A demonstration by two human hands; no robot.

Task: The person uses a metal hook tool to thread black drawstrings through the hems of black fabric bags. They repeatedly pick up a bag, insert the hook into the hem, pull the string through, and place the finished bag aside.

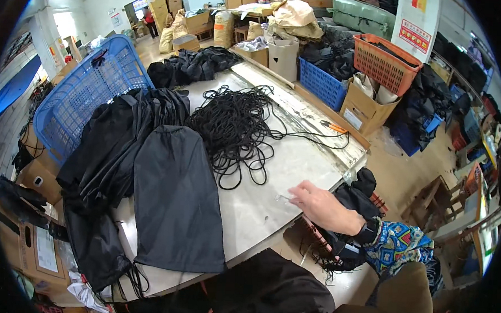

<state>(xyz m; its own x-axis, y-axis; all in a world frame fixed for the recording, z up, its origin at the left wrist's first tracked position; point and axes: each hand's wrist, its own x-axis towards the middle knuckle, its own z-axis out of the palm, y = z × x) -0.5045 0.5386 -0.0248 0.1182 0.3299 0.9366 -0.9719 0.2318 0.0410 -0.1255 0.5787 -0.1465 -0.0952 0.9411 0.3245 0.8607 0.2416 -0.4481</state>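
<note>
Now right hand (pixel 322 205) at the table (pixel 259 208) edge, fingers (pixel 297 191) pinching a small clear strip (pixel 283 198), black cord tangle (pixel 235 127) beyond them, black drawstring bag (pixel 174 203) to their left.

Counts around the worktop (pixel 270 203)

One hand (pixel 321 204), one cord tangle (pixel 235 127), two blue baskets (pixel 83 97), one orange basket (pixel 384 62); black bags (pixel 174 203) perhaps five.

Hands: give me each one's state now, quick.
Left hand: not in view.
Right hand: over the table edge, fingers pinched on a small clear or metal piece; what it is cannot be told.
</note>
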